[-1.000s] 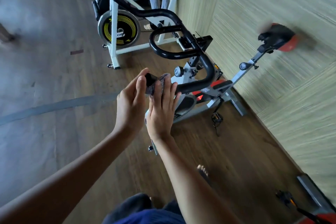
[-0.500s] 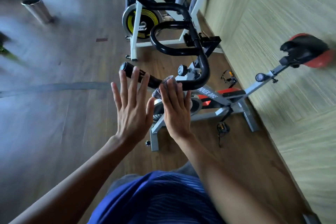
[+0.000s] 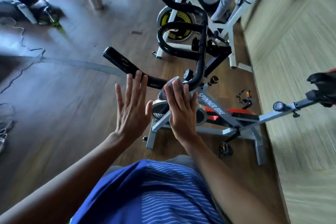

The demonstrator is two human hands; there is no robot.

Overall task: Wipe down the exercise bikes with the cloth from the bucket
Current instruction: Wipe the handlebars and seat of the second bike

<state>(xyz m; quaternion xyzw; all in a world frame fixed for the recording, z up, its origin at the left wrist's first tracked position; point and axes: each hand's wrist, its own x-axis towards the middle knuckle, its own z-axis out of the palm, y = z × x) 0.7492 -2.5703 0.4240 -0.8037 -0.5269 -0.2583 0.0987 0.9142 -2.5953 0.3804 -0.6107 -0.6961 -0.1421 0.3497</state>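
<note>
Pinned only by our flat right hand (image 3: 181,109) against the bike's (image 3: 214,105) black handlebar (image 3: 120,60), the cloth (image 3: 171,80) could slip and drop to the floor (image 3: 72,105) if the pressure eases. It looks grey, meshy, bunched small. Both grips are wide: right fingers (image 3: 175,92) straight, left hand (image 3: 132,111) spread and empty beside it.

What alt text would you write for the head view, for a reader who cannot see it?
The right hand presses a cloth flat against the black handlebar of a grey bike, seen from above. The left hand is spread open beside it and holds nothing. A white bike stands behind, by the wall.
</note>
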